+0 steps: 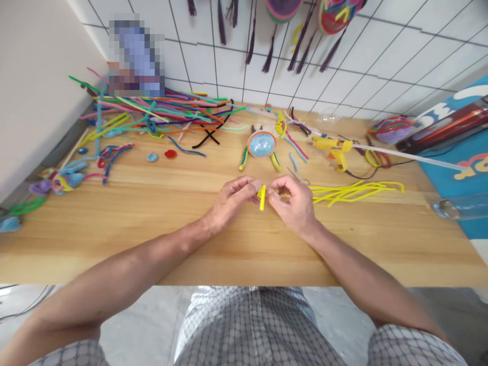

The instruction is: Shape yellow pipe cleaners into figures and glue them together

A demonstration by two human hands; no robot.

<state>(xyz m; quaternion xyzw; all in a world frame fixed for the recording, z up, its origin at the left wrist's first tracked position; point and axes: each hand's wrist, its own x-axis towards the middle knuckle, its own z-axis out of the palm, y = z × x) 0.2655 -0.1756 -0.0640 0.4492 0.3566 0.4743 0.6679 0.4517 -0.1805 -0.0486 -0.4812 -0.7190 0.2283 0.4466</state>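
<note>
My left hand [239, 197] pinches a short yellow pipe cleaner [263, 198] above the front half of the table. From the other side, my right hand [293, 202] grips the same yellow piece with thumb and forefinger. One end of it hangs down between my fingertips; the rest is partly hidden. Just beyond my right hand, several long yellow pipe cleaners [354, 192] lie in a loose bundle, with small scissors [301, 178] partly hidden. Farther back sits a pale blue oval with an orange rim [262, 144], over pliers with green and yellow handles [275, 161].
Many coloured pipe cleaners [152, 109] are heaped at the back left. A yellow glue gun [337, 150] with a long glue stick lies to the right. A clear bottle [461, 207] and a dark red cylinder [446, 124] are at the far right. Dark tassels [269, 58] hang at the wall.
</note>
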